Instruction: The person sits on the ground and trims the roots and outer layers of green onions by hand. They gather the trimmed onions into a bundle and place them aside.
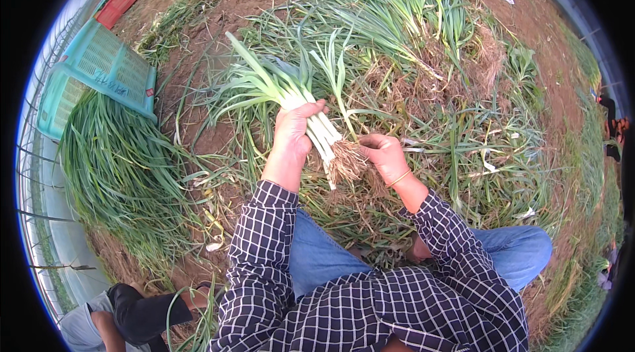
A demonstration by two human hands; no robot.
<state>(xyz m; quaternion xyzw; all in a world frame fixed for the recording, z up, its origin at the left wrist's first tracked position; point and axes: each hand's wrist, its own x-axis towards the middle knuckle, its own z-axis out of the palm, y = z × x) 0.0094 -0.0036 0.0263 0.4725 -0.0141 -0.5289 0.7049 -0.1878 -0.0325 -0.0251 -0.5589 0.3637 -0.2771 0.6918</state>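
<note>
My left hand (293, 132) is wrapped around a bunch of leek-like stalks (321, 136). Their white ends and brown roots (347, 159) point towards my right hand, and the pale green leaves fan out to the upper left. With thumb and fingers, my right hand (386, 153) pinches the lower end of a single thin stalk (343, 104), just beside the roots of the bunch. That stalk's leaves stand upward; its root end is hidden by my fingers. Beyond both hands lies a large heap of uprooted plants (392, 9) with tangled roots.
A turquoise plastic crate (116, 66), tipped on its side, has a pile of long green leaves (119, 163) spilling from it. Behind it is a red crate (119, 2). Another person's leg (144, 310) is at lower left. Loose trimmings (476, 178) cover the soil.
</note>
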